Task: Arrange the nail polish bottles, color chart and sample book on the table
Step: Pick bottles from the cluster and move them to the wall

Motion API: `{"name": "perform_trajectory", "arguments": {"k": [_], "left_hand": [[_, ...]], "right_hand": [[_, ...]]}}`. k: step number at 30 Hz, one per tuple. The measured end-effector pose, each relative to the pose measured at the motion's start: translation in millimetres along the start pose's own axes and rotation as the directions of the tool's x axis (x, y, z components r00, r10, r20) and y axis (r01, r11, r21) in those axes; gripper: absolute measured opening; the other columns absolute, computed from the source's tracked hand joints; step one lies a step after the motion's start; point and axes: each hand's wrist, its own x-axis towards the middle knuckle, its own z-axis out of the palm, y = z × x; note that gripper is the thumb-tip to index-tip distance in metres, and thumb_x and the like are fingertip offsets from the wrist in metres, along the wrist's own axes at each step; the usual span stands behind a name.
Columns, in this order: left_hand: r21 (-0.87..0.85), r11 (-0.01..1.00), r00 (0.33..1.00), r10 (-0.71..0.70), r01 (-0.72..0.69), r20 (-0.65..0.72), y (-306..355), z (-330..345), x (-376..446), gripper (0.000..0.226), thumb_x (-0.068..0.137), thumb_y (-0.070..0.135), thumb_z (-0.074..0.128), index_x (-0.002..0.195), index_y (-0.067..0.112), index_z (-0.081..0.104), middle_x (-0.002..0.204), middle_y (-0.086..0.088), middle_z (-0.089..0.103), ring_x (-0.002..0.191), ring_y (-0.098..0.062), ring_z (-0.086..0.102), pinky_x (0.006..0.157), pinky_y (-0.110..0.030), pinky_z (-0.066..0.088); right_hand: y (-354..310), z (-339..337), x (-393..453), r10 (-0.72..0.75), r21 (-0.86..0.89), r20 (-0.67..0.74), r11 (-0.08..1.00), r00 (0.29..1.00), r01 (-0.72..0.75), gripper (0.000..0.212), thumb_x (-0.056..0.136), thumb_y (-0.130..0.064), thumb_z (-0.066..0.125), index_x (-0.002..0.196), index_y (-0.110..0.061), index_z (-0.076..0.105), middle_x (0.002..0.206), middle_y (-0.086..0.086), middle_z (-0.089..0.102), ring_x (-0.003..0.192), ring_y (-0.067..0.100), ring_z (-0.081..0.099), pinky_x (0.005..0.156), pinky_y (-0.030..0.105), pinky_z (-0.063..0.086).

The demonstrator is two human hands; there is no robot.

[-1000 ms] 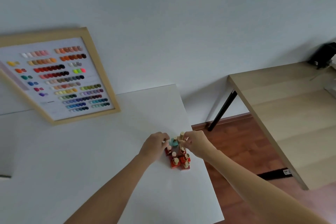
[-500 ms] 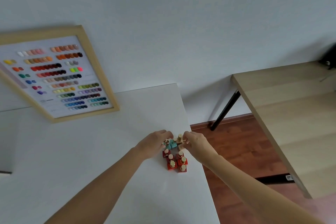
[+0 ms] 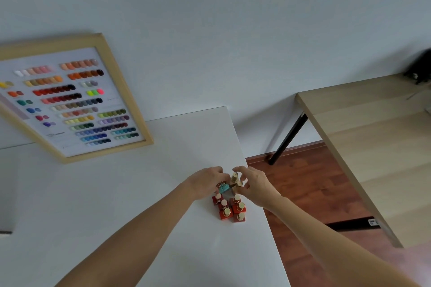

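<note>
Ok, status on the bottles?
Both hands, left hand and right hand, on far end of bottle cluster. Red bottles grouped near table edge. Colour chart leaning behind. Nothing blocking.

Both bare forearms extend from the near edge toward the scene's centre, converging. Left hand (image 3: pixel 206 183): palm down, fingers curled, fingertips closed at its far right side. Right hand (image 3: pixel 253 184): fingers bent and spread, thumb and forefinger pinched inward toward the left hand. The two hands sit just beside each other, fingertips near touching.
</note>
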Motion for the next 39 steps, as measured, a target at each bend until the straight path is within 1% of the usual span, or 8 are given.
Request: {"name": "perform_trajectory", "arguments": {"k": [6,12,18,22,27,31,35,39], "left_hand": [[-0.076,0.996,0.997,-0.043,0.038,-0.068,1.2,5.6,0.2,0.028,0.087,0.014,0.063,0.115,0.018,0.059,0.100,-0.012,0.065,0.091,-0.027,0.065,0.079,-0.033,0.057],[-0.124,0.989,0.985,-0.095,0.078,-0.142,-2.3,10.3,-1.0,0.030,0.087,0.016,0.065,0.116,0.013,0.058,0.108,-0.014,0.068,0.099,-0.026,0.068,0.083,-0.032,0.059],[-0.158,0.979,0.976,-0.154,0.130,-0.155,-16.4,2.1,2.9,0.029,0.088,0.017,0.064,0.116,0.012,0.060,0.112,-0.013,0.069,0.102,-0.026,0.067,0.083,-0.032,0.058],[-0.221,0.957,0.960,-0.228,0.190,-0.164,-30.2,-14.1,12.3,0.024,0.088,0.013,0.060,0.112,0.013,0.060,0.106,-0.015,0.069,0.094,-0.027,0.065,0.076,-0.035,0.057],[-0.291,0.925,0.923,-0.314,0.244,-0.222,-51.8,-45.4,37.3,0.025,0.084,0.010,0.059,0.108,0.013,0.063,0.098,-0.016,0.069,0.084,-0.029,0.063,0.065,-0.028,0.046],[-0.336,0.903,0.883,-0.368,0.266,-0.291,-70.2,-71.1,68.5,0.025,0.084,0.010,0.062,0.108,0.012,0.064,0.099,-0.015,0.070,0.085,-0.030,0.064,0.070,-0.028,0.047],[-0.387,0.879,0.840,-0.418,0.278,-0.345,-85.6,-91.4,103.6,0.024,0.084,0.010,0.065,0.107,0.012,0.065,0.101,-0.015,0.070,0.088,-0.028,0.065,0.073,-0.029,0.051],[-0.420,0.854,0.802,-0.469,0.306,-0.370,-99.0,-102.8,135.6,0.023,0.084,0.010,0.065,0.106,0.011,0.065,0.102,-0.016,0.070,0.092,-0.029,0.065,0.076,-0.031,0.052]], "right_hand": [[-11.6,6.6,0.4,-0.011,-0.017,-0.124,1.000,0.992,0.009,0.024,0.090,-0.025,0.060,0.112,-0.019,0.057,0.097,0.004,0.064,0.078,0.014,0.061,0.072,0.027,0.056],[-16.9,9.5,6.7,0.014,-0.052,-0.170,0.998,0.985,-0.023,0.019,0.093,-0.021,0.055,0.109,-0.013,0.060,0.096,0.004,0.061,0.075,0.014,0.057,0.060,0.013,0.043],[-17.8,1.0,24.2,0.008,-0.069,-0.145,0.997,0.989,-0.018,0.019,0.093,-0.018,0.056,0.109,-0.009,0.061,0.098,0.006,0.062,0.079,0.017,0.059,0.069,0.022,0.053],[-18.3,-10.6,46.7,-0.012,-0.068,-0.147,0.998,0.989,0.002,0.019,0.092,-0.016,0.058,0.108,-0.007,0.063,0.097,0.008,0.064,0.080,0.019,0.059,0.072,0.026,0.054],[-19.4,-32.3,90.5,-0.025,-0.079,-0.182,0.997,0.983,0.011,0.018,0.090,-0.015,0.059,0.105,-0.007,0.065,0.091,0.010,0.064,0.072,0.019,0.057,0.064,0.020,0.044],[-20.3,-53.4,136.2,-0.041,-0.077,-0.236,0.997,0.971,0.024,0.016,0.087,-0.010,0.062,0.101,-0.004,0.066,0.087,0.014,0.065,0.074,0.026,0.060,0.066,0.023,0.041],[-21.1,-71.9,183.3,-0.059,-0.072,-0.275,0.997,0.960,0.040,0.014,0.087,-0.010,0.062,0.098,-0.003,0.066,0.085,0.013,0.063,0.067,0.020,0.053,0.061,0.023,0.039],[-22.4,-83.6,226.4,-0.074,-0.082,-0.288,0.995,0.955,0.052,0.012,0.086,-0.007,0.060,0.095,-0.002,0.066,0.082,0.015,0.062,0.068,0.025,0.055,0.061,0.027,0.041]]}}
